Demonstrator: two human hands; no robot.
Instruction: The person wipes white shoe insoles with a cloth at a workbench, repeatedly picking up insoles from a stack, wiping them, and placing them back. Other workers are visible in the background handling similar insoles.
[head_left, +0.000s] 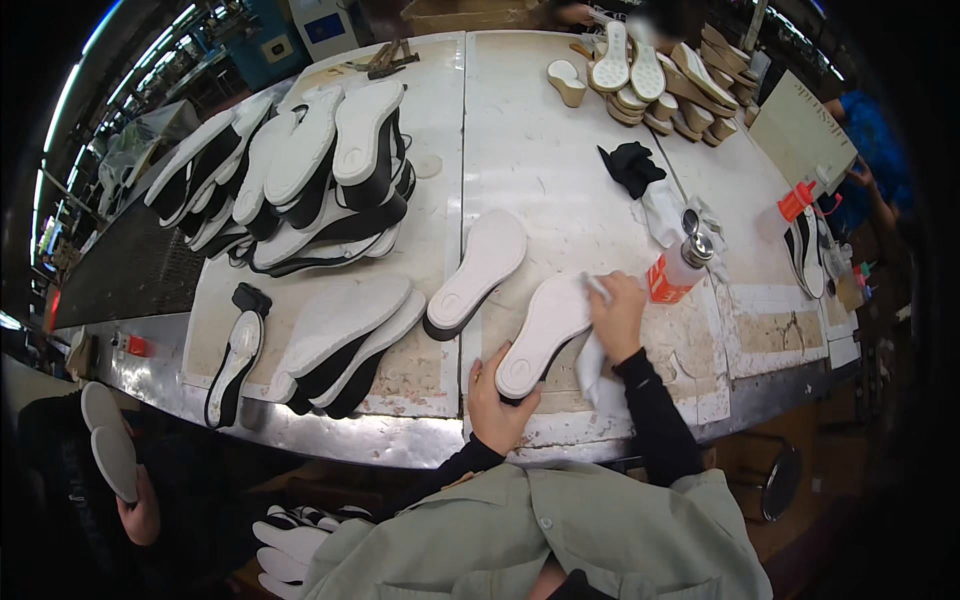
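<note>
A white shoe sole with a dark underside (548,330) lies in front of me on the worktable. My left hand (497,405) is wrapped round its heel end. At the toe end my right hand (620,315) pinches a white cloth (597,285) against the sole's upper face. More white cloth (600,378) lies just below that hand, beside the sole; whether it is the same piece I cannot tell. A second sole (480,265) rests a little farther off to the left. Right of my right hand stands a clear bottle with red marking and a metal cap (672,275).
Stacked black-and-white soles (300,170) fill the table's left side, with several more (345,330) nearer. Tan heeled soles (690,85) are piled at the far right. A black cloth (632,168), a red-capped bottle (795,203) and hammers (390,62) lie about. Another person's hand (140,508) holds soles at lower left.
</note>
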